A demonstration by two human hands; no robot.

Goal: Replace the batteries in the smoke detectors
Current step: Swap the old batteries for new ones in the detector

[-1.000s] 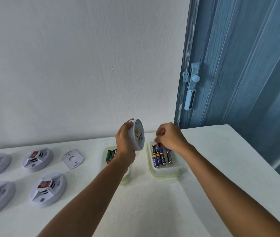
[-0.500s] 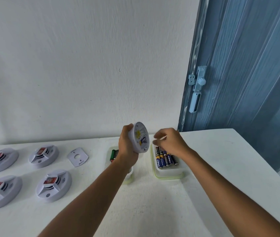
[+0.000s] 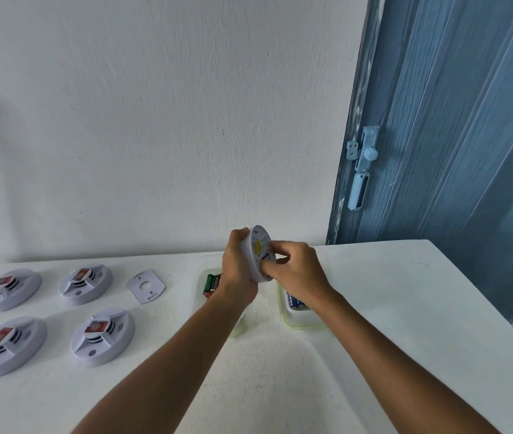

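Right hand [image 3: 296, 270] moved from battery tray [image 3: 299, 321] to detector [image 3: 260, 255], fingers curled at its back; battery in pinch: cannot tell. Left hand [image 3: 238, 270] grips detector, raised over table [image 3: 405, 308]. Judgement: insertion starting. 4 detectors [image 3: 101, 336] wait left.

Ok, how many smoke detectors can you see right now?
5. Four lie on the table at left: back left, back right, front left, front right. The fifth is held on edge in the left hand. None looks hidden.
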